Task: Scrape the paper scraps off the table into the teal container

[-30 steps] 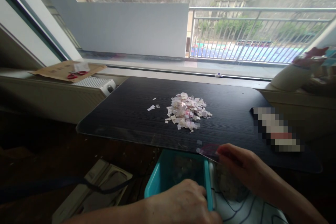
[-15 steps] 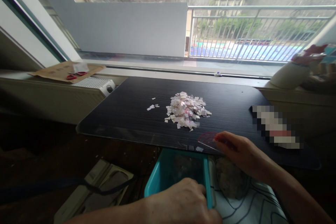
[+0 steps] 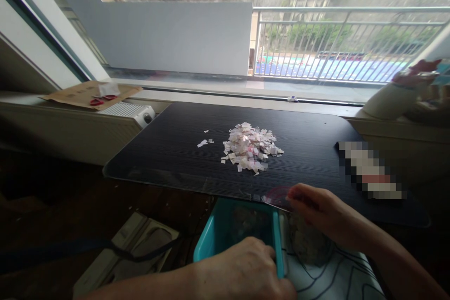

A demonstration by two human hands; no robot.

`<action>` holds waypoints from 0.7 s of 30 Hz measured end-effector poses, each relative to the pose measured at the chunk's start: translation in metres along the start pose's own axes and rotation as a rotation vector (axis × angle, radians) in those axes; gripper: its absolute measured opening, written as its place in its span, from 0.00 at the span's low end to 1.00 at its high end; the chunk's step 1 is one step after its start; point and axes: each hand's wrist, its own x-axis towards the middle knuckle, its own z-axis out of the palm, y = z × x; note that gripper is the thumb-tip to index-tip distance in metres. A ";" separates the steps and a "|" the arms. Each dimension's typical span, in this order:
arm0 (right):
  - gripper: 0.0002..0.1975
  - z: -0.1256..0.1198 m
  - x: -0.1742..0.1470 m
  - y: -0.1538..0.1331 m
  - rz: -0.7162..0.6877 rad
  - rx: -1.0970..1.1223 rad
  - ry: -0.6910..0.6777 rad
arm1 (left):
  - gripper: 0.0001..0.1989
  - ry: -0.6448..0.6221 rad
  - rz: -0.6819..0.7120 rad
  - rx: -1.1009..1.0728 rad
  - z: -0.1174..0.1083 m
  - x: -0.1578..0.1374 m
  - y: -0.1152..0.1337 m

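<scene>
My right hand point(image 3: 318, 204) is closed, pinching a thin, see-through, pinkish half-round plastic piece point(image 3: 276, 195) at the near edge of the black table point(image 3: 168, 145). Its straight side lies along that edge, touching or next to a few paper scraps point(image 3: 260, 198). Below the edge is a teal plastic bin point(image 3: 207, 239) with some pale, dim contents inside. My left hand point(image 3: 249, 267) is wrapped over the bin's near right side; its fingertips are hidden. A heap of small white and pinkish paper pieces point(image 3: 249, 147) sits mid-table, with several loose bits point(image 3: 203, 143) to its left.
A pixelated flat item point(image 3: 371, 171) lies on the table's right. Red-handled scissors point(image 3: 101, 100) rest on brown paper point(image 3: 70, 96) at the left sill, beside a white ridged device point(image 3: 130, 112). An open box point(image 3: 130, 248) stands on the floor; a patterned cloth point(image 3: 337, 276) is at right.
My right hand has moved slightly down toward me, drawing the plastic piece to the table's near edge, above the bin. My left hand stays on the bin.
</scene>
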 end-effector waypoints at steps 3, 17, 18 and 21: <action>0.12 0.000 0.003 -0.001 -0.020 -0.006 -0.015 | 0.07 0.024 -0.003 0.002 0.001 0.000 0.001; 0.13 -0.018 0.019 -0.005 0.091 0.063 -0.084 | 0.10 0.042 -0.010 0.026 0.002 -0.001 -0.001; 0.13 -0.018 0.018 -0.005 0.101 0.069 -0.098 | 0.10 0.040 -0.007 0.023 0.001 -0.001 -0.002; 0.12 -0.016 0.020 -0.010 0.093 0.085 -0.176 | 0.10 0.026 -0.005 0.011 -0.001 0.000 -0.003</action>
